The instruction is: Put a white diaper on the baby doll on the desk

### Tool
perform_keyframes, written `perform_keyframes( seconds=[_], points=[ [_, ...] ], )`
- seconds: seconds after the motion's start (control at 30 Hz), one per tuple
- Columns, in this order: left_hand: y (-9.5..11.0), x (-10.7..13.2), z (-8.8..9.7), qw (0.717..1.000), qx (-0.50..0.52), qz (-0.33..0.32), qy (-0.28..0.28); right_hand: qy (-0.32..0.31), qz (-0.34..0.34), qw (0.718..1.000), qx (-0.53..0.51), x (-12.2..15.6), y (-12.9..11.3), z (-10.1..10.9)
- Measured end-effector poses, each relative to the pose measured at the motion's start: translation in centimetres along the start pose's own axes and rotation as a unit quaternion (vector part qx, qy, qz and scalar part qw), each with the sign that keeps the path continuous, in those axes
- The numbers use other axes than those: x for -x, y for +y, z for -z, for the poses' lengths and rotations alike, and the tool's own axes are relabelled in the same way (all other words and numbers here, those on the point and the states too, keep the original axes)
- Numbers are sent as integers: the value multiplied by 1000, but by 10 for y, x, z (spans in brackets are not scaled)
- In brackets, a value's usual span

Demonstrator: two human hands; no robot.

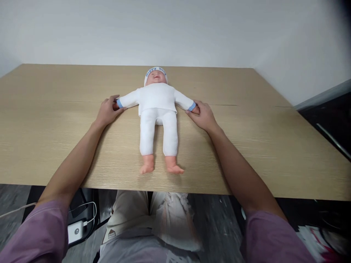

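Observation:
A baby doll (157,100) lies on its back on the wooden table, its head toward the far edge and bare feet toward me. It wears a white top and trousers with blue cuffs and a white cap with blue lettering. My left hand (107,110) is closed around the doll's hand at the left cuff. At the other cuff, my right hand (203,115) grips the doll's other hand between thumb and fingers. Both doll arms are stretched out sideways. My fingers partly hide the doll's hands.
The wooden table (68,146) reaches back to a pale wall (164,33). Past its right edge stands a dark object (329,109). Below the near edge, a white power bank (75,232) with a cable lies at left, and a whitish plastic bag (177,223) rests on my lap.

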State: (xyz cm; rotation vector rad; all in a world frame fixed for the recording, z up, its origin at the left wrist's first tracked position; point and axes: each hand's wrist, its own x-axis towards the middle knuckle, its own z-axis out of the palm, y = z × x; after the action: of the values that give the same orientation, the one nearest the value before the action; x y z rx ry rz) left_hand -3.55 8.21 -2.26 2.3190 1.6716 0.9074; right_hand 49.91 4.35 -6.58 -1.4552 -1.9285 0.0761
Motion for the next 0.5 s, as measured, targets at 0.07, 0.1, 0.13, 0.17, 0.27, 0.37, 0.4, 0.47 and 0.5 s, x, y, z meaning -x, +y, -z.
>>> perform_keyframes(
  seconds=[0.07,0.1,0.13,0.17,0.27,0.37,0.4,0.47,0.5],
  points=[
    [-3,1,0,1000,17,4,-3,-4,10,1000,-13,0,2,-1],
    [-4,2,0,1000,26,2,-2,-3,10,1000,-16,1,2,-1],
    [-5,5,0,999,34,-3,1,1,7,1000,-15,3,2,-1],
    [-4,7,1,999,39,-10,8,5,2,1000,-11,4,0,0],
    [6,18,5,998,38,-29,33,23,-23,999,9,12,-17,8],
    [40,34,19,997,39,-29,54,62,-44,997,-1,27,-60,26],
    [57,45,26,997,46,-26,62,78,-49,996,-15,36,-79,35],
    [95,82,42,993,71,-20,89,112,-48,991,-59,67,-119,52],
    [114,110,49,991,86,-20,104,123,-43,988,-88,91,-138,59]
  ],
)
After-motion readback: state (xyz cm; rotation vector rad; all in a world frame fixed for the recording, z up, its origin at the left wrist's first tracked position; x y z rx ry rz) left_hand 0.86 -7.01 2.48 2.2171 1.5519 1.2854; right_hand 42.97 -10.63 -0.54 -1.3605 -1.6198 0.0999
